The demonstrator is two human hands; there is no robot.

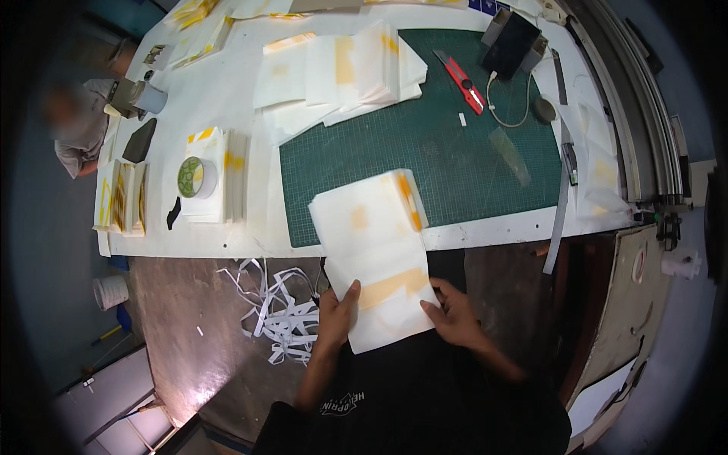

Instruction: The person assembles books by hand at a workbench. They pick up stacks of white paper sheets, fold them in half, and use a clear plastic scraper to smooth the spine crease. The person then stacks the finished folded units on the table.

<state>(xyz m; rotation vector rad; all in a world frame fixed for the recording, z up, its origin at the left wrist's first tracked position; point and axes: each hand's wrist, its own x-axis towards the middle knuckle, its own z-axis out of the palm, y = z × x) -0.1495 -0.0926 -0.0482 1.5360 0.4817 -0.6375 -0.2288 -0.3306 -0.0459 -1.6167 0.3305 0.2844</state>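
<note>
Between my two hands is a stack of white paper sheets (pixel 387 248) with faint orange print and an orange-marked right edge. Its far end lies over the green cutting mat (pixel 485 178), while the near end sticks out past the table's front edge. My left hand (pixel 338 312) grips the stack's left side, thumb on top. On the right side, my right hand (pixel 453 311) holds it the same way, its thumb on the top sheet and the other fingers mostly hidden underneath.
Fanned sheets (pixel 345 72) lie across the mat's far left. A red utility knife (pixel 459 82) and a dark box with a cable (pixel 513 44) are beyond. Left stands another paper stack (pixel 231 178) under a tape roll (pixel 196 177). Paper strips (pixel 284 318) litter the floor. A person (pixel 80 125) is far left.
</note>
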